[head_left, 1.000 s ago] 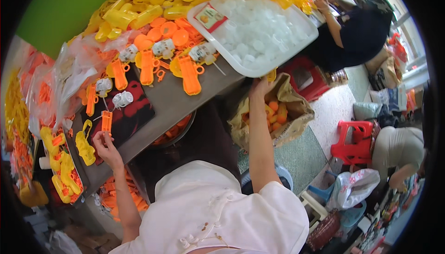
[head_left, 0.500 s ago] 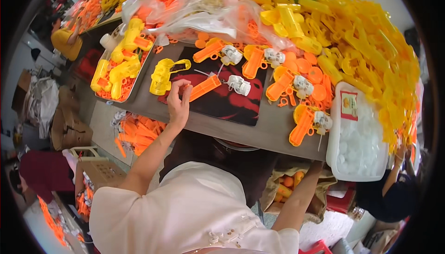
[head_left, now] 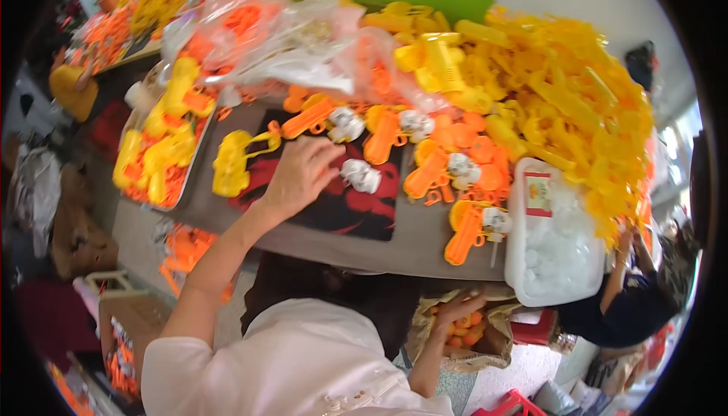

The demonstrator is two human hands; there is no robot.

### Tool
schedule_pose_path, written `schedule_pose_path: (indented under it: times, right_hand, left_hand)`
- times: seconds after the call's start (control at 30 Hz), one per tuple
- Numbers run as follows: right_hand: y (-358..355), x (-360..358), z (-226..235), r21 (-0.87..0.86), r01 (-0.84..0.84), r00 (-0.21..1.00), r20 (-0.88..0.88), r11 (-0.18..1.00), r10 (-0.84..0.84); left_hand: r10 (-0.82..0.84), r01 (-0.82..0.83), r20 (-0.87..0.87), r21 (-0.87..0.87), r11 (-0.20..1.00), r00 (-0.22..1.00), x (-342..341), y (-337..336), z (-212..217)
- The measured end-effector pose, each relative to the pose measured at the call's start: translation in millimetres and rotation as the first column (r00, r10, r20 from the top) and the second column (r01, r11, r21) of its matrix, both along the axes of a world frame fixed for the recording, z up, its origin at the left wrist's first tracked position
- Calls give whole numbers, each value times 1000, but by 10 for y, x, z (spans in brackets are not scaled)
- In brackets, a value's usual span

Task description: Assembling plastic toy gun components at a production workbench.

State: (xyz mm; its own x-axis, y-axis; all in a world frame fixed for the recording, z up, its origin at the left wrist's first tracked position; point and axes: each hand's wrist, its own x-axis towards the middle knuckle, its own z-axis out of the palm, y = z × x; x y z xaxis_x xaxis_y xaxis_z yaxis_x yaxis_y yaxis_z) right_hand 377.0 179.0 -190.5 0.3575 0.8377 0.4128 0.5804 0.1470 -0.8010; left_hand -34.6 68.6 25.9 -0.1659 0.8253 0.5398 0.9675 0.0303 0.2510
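Observation:
My left hand [head_left: 302, 175] is palm down over the dark red-and-black mat [head_left: 356, 219], its fingers bent and apart. Just beyond its fingertips lies a small white mechanism [head_left: 361, 176]. Whatever is beneath the palm is hidden. Left of the hand rests a yellow plastic shell [head_left: 230, 164] with a loop arm. Down at the right, below the table edge, my right hand [head_left: 457, 308] is over a brown paper bag [head_left: 425, 334] of orange and yellow parts, with its fingers stretched out and somewhat blurred.
Orange gun-shaped pieces with white mechanisms [head_left: 426, 173] line the mat's far and right sides. A tray of yellow assemblies [head_left: 182, 188] stands left. A white tub [head_left: 517, 264] of clear parts sits right, below a large yellow heap [head_left: 561, 105]. Plastic bags [head_left: 303, 44] lie behind.
My left hand has moved right over the mat, covering where an orange piece lay. My right hand has come into sight above the paper bag. The whole view has shifted.

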Motion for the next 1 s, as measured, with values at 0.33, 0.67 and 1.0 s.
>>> schedule_pose_path:
  times: [0.33,0.67,1.0]
  right_hand:
    - [-1051,-684,1407,260,-499,844,360,827,397]
    - [756,-2215,2425,83,-746,666,88,661,740]
    - [2249,-2496,2375,6,-578,703,511,816,495]
  left_hand:
    - [-244,270,166,-159,950,956,46,113,-130]
    - [-74,-7,457,173,985,886,125,-587,-350]
    - [22,-200,716,165,966,698,199,-981,-803]
